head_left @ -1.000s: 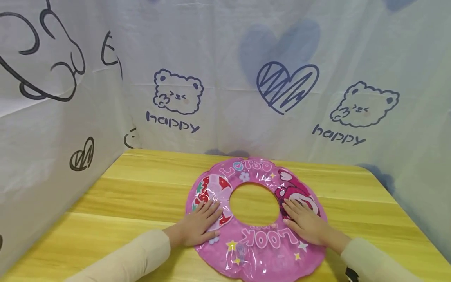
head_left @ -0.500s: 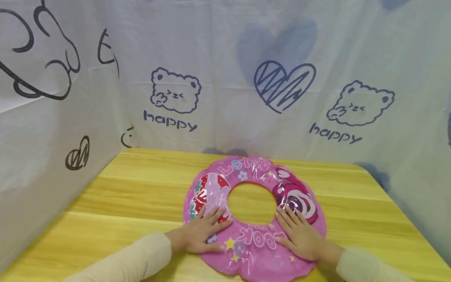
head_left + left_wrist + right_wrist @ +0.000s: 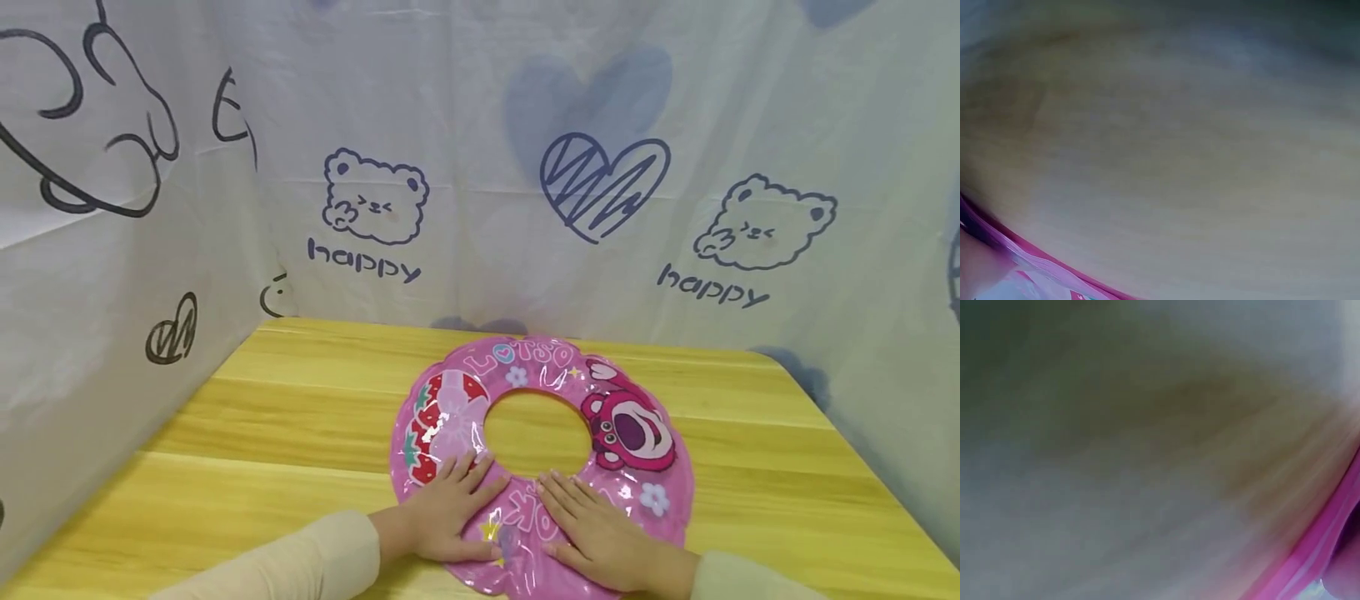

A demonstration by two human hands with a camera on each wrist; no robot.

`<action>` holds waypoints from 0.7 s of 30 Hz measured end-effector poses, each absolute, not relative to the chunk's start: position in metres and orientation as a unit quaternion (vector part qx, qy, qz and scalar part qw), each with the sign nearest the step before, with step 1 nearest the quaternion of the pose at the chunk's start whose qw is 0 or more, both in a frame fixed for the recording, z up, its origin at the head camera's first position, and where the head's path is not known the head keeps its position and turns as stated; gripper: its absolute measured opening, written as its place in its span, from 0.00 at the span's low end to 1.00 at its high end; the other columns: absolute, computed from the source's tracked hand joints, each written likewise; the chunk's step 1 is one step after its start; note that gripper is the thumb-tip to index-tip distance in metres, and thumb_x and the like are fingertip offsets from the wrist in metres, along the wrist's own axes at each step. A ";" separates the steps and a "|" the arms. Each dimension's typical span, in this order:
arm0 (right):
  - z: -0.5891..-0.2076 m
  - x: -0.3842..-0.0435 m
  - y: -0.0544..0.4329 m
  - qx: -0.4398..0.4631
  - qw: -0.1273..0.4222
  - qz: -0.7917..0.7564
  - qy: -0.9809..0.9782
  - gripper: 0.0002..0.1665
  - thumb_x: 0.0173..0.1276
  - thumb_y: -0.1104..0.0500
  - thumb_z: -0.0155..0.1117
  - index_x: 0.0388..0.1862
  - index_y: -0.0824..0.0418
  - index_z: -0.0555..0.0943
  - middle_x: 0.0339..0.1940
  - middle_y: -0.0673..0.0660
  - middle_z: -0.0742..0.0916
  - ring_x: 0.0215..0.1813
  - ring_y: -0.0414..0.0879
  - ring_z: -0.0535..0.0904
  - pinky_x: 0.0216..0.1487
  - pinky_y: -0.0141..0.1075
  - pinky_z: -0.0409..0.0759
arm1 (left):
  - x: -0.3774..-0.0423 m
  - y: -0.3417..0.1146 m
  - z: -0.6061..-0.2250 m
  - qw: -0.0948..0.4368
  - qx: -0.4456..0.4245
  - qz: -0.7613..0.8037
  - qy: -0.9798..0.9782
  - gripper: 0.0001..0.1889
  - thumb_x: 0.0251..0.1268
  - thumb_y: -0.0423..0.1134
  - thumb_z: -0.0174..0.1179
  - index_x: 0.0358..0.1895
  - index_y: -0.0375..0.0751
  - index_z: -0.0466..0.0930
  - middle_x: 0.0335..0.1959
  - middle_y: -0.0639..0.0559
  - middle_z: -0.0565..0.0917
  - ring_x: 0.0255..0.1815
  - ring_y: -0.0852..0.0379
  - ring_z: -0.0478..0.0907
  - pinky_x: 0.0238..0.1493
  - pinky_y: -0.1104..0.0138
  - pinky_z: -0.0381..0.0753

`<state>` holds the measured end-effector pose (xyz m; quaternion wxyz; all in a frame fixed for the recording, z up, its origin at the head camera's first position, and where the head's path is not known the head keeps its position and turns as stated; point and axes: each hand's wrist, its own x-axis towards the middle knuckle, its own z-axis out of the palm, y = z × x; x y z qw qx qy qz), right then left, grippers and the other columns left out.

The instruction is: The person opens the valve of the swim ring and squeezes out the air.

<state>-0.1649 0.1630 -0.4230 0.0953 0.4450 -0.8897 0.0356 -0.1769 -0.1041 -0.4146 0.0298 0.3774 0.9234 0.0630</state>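
A pink inflatable swim ring (image 3: 652,500), printed with a bear, strawberries and lettering, lies flat on the wooden table. My left hand (image 3: 453,512) rests on its near left part, fingers spread and straight, over the strawberry print's lower edge. On the near side, my right hand (image 3: 600,533) lies flat across the lettering, fingers straight and pointing toward the ring's hole. In the left wrist view, the ring's pink edge (image 3: 1054,269) shows at the lower left beside a bit of the hand. The right wrist view catches the pink edge (image 3: 1310,556) at the lower right.
The yellow wood-grain table (image 3: 300,400) extends around the ring on both sides. A white cloth (image 3: 487,233) with drawn hearts, bears and "happy" lettering hangs along the table's back, and more cloth (image 3: 75,333) stands at the left side.
My right hand has slid left and nearer, off the bear print onto the lettering. My left hand has shifted slightly right and nearer. The ring stays in about the same place.
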 end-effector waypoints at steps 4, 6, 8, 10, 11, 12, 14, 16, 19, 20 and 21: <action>-0.422 -0.166 0.162 0.439 0.079 0.039 -0.894 0.36 0.73 0.43 0.42 0.69 0.65 0.61 0.71 0.61 0.67 0.71 0.56 0.61 0.69 0.21 0.20 | -0.178 -0.103 -0.416 0.029 0.373 0.054 0.926 0.43 0.57 0.69 0.47 0.73 0.50 0.52 0.74 0.39 0.52 0.74 0.37 0.47 0.71 0.45 0.51; -0.421 -0.167 0.163 0.440 0.071 0.041 -0.894 0.36 0.73 0.42 0.41 0.70 0.65 0.60 0.71 0.62 0.66 0.72 0.56 0.61 0.69 0.21 0.20 | -0.179 -0.102 -0.415 0.030 0.370 0.043 0.928 0.44 0.57 0.70 0.46 0.73 0.50 0.52 0.74 0.40 0.52 0.74 0.38 0.47 0.71 0.45 0.52; -0.420 -0.168 0.165 0.439 0.056 0.049 -0.896 0.36 0.73 0.42 0.40 0.71 0.65 0.59 0.72 0.62 0.64 0.72 0.57 0.59 0.68 0.20 0.20 | -0.180 -0.101 -0.413 0.034 0.366 0.034 0.929 0.44 0.56 0.71 0.46 0.73 0.51 0.53 0.74 0.41 0.53 0.74 0.39 0.48 0.71 0.45 0.51; -0.419 -0.169 0.166 0.436 0.039 0.064 -0.897 0.37 0.74 0.42 0.40 0.71 0.64 0.57 0.73 0.62 0.63 0.73 0.58 0.58 0.68 0.20 0.22 | -0.181 -0.101 -0.411 0.038 0.363 0.027 0.930 0.44 0.56 0.72 0.45 0.72 0.52 0.53 0.74 0.41 0.53 0.74 0.39 0.49 0.71 0.45 0.51; -0.418 -0.169 0.167 0.433 0.029 0.069 -0.898 0.37 0.74 0.41 0.39 0.72 0.64 0.56 0.73 0.62 0.62 0.73 0.58 0.57 0.69 0.21 0.24 | -0.181 -0.101 -0.410 0.040 0.362 0.026 0.931 0.44 0.55 0.72 0.45 0.72 0.52 0.53 0.74 0.42 0.53 0.74 0.39 0.49 0.71 0.44 0.51; -0.418 -0.169 0.168 0.431 0.017 0.078 -0.899 0.37 0.73 0.41 0.39 0.72 0.63 0.55 0.74 0.62 0.61 0.73 0.58 0.55 0.70 0.22 0.28 | -0.182 -0.101 -0.409 0.043 0.361 0.026 0.931 0.45 0.55 0.73 0.45 0.72 0.51 0.53 0.74 0.42 0.53 0.74 0.40 0.49 0.71 0.44 0.50; -0.416 -0.170 0.169 0.425 -0.001 0.084 -0.901 0.38 0.73 0.40 0.39 0.73 0.61 0.54 0.74 0.61 0.60 0.74 0.57 0.54 0.73 0.30 0.38 | -0.182 -0.102 -0.408 0.044 0.363 0.027 0.931 0.45 0.55 0.73 0.44 0.72 0.50 0.53 0.74 0.43 0.54 0.74 0.40 0.49 0.71 0.44 0.50; -0.414 -0.171 0.170 0.422 -0.013 0.093 -0.902 0.38 0.73 0.40 0.39 0.73 0.60 0.54 0.75 0.59 0.59 0.74 0.56 0.53 0.72 0.39 0.48 | -0.183 -0.106 -0.407 0.043 0.367 0.035 0.929 0.46 0.55 0.72 0.45 0.72 0.48 0.54 0.74 0.43 0.54 0.74 0.40 0.49 0.72 0.45 0.49; -0.409 -0.173 0.171 0.425 -0.018 0.101 -0.899 0.37 0.73 0.41 0.40 0.73 0.60 0.56 0.74 0.59 0.61 0.74 0.57 0.55 0.69 0.47 0.57 | -0.186 -0.113 -0.404 0.035 0.377 0.055 0.924 0.44 0.57 0.70 0.46 0.72 0.45 0.55 0.74 0.42 0.54 0.74 0.39 0.49 0.72 0.45 0.48; -0.407 -0.173 0.171 0.427 -0.017 0.106 -0.898 0.36 0.73 0.41 0.40 0.72 0.60 0.57 0.74 0.59 0.62 0.73 0.57 0.56 0.69 0.47 0.56 | -0.187 -0.115 -0.402 0.032 0.380 0.065 0.922 0.43 0.58 0.69 0.46 0.71 0.44 0.55 0.74 0.41 0.54 0.74 0.39 0.49 0.72 0.44 0.48; -0.406 -0.174 0.172 0.428 -0.015 0.111 -0.897 0.35 0.73 0.42 0.41 0.72 0.61 0.58 0.73 0.59 0.63 0.73 0.58 0.56 0.70 0.45 0.54 | -0.188 -0.118 -0.401 0.028 0.383 0.077 0.920 0.43 0.59 0.67 0.47 0.71 0.42 0.55 0.74 0.40 0.53 0.74 0.38 0.48 0.72 0.44 0.47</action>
